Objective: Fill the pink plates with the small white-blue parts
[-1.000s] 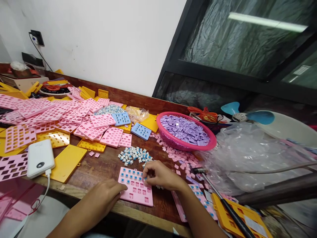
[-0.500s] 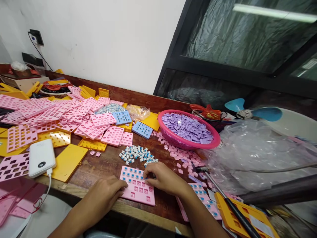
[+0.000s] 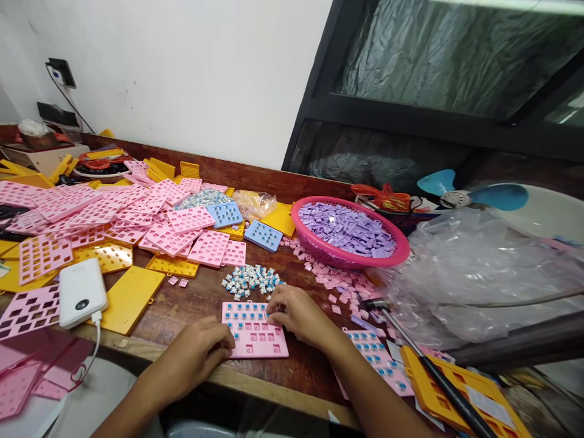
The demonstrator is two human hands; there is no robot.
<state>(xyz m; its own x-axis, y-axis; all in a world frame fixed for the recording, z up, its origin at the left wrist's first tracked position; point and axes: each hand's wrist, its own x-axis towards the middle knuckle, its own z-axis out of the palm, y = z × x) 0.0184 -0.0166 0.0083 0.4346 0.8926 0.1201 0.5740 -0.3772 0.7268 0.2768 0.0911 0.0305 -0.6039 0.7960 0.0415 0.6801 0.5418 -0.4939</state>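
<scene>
A pink plate (image 3: 255, 337) with square holes lies near the table's front edge, its upper rows filled with blue-and-white switches. My left hand (image 3: 201, 353) rests on its left edge with the fingers curled against it. My right hand (image 3: 296, 313) sits at the plate's upper right corner, fingers pinched together over something I cannot make out. Just beyond lies a small heap of loose blue-and-white switches (image 3: 250, 281).
Many pink and yellow plates (image 3: 114, 219) cover the left of the wooden table. A white power bank (image 3: 82, 292) lies at the left. A pink basket of purple keycaps (image 3: 351, 234), scattered pink keycaps (image 3: 337, 283), a clear plastic bag (image 3: 474, 274) and a yellow tray (image 3: 460, 389) stand at the right.
The camera view has shifted slightly. My right hand has moved a little up to the plate's top right corner; my left hand stays at the plate's left edge.
</scene>
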